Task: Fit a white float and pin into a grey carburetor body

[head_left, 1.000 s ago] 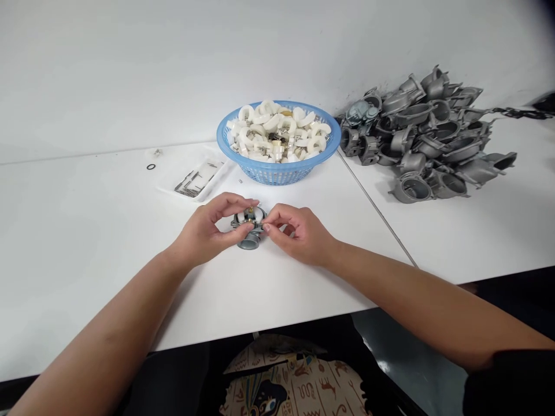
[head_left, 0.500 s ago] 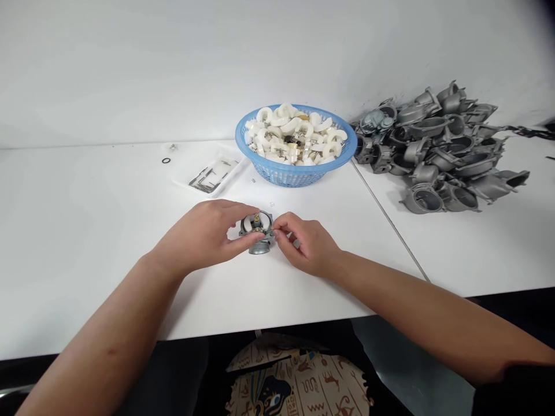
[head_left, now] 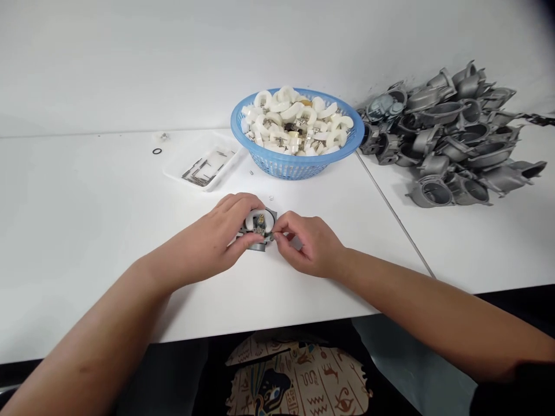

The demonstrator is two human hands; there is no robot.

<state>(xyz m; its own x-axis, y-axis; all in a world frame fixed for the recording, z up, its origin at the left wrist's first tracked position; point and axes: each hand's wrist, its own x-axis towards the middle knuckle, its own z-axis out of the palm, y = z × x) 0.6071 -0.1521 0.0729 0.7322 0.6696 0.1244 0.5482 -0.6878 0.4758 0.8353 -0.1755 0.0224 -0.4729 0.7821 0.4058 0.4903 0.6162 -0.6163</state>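
Observation:
On the near part of the table is a small grey metal carburetor (head_left: 257, 247) with brass parts in its middle. A white horseshoe-shaped float (head_left: 269, 218) sits in its top. My left hand (head_left: 221, 231) is wrapped around the left side, fingers at the far edge and thumb across the near side, gripping the carburetor. At the right side, my right hand (head_left: 306, 242) is closed in a pinch, fingertips against the carburetor near the float's hinge. A thin metal pin is between those fingertips, mostly hidden by them.
Behind the hands stands a blue plastic basket (head_left: 299, 167) heaped with white floats. A white tray (head_left: 221, 181) with several thin metal pins lies to its left, near a black O-ring (head_left: 156, 151). Grey metal carburetor bodies (head_left: 459, 144) are piled at the right.
The float now shows as a fuller arch, and my left fingers have moved onto its far left edge. My right fingertips are closer to the carburetor, with less of the pin showing. The view shifted slightly.

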